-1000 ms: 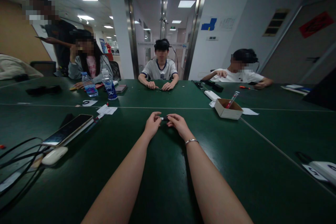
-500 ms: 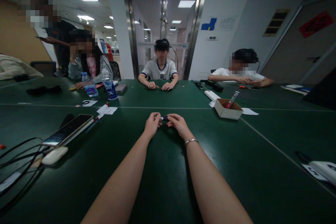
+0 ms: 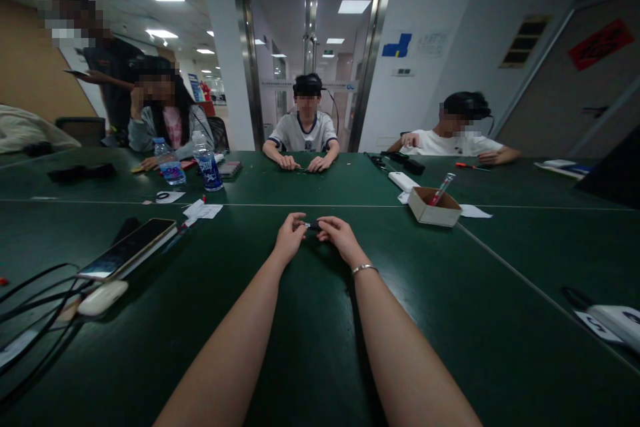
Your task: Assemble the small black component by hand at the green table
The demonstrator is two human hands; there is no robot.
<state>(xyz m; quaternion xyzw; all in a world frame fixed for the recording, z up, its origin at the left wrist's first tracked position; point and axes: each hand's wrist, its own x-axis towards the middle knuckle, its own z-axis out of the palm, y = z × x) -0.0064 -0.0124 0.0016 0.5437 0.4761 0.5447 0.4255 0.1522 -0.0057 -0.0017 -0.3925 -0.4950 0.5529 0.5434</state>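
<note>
Just in front of me, a small dark stick-like object point(image 3: 313, 225) with a shiny silvery end spans the gap between my two hands. My left hand point(image 3: 290, 239) closes its fingertips around the silvery left end. On the dark right end, my right hand point(image 3: 341, 239) has its thumb and fingers pinched, a metal bracelet circling that wrist. Fingers cover both ends of the object, and it is too small to name. Beneath my hands and forearms lies the dark green tabletop point(image 3: 313, 320).
A phone point(image 3: 131, 248), a white rounded case point(image 3: 103, 298) and black cables lie left. Two bottles point(image 3: 207, 163) stand farther back. To the right are an open box point(image 3: 434, 208) holding a tube and a white device point(image 3: 403, 181). Several people sit or stand across the table.
My hands stay in nearly the same place, both still on the small object. Across the table at right, a person's hands have moved apart, one drawn up toward the chest.
</note>
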